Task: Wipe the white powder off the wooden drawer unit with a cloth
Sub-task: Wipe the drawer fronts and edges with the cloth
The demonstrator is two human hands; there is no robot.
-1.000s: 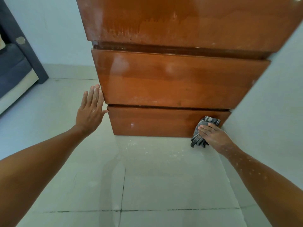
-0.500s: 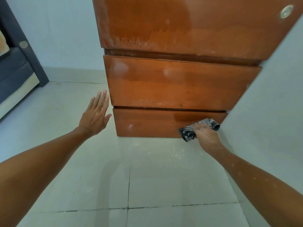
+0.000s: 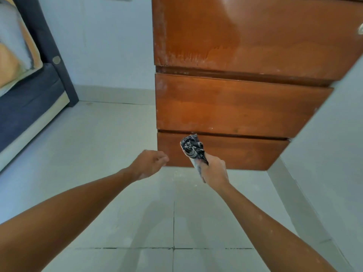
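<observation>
From the head camera, the right hand [image 3: 215, 170] grips a crumpled black and white patterned cloth [image 3: 191, 148] in a fist. The cloth sticks up in front of the left part of the bottom drawer [image 3: 235, 151] of the tall brown wooden drawer unit [image 3: 245, 103], and I cannot tell if it is touching the wood.

A second ago that hand was pressing the cloth at the far right end of the bottom drawer, near the pale wall [image 3: 334, 144]. It has since slid all the way across to the left. That looks like one full sweep along the drawer, and its front looks mostly clean now.

The left hand [image 3: 148, 163] has changed too. It was open and flat beside the unit's left edge. Now its fingers are loosely curled, it holds nothing, and it hangs low, near the bottom left corner of the unit.

The camera has also turned (the dark blue sofa [image 3: 25, 107] on the left shows much more now).

White powder [image 3: 188, 56] is left along the lower edge and left side of the top drawer, so I think the job is not done. Some specks lie on the pale tiled floor [image 3: 117, 213] too.
</observation>
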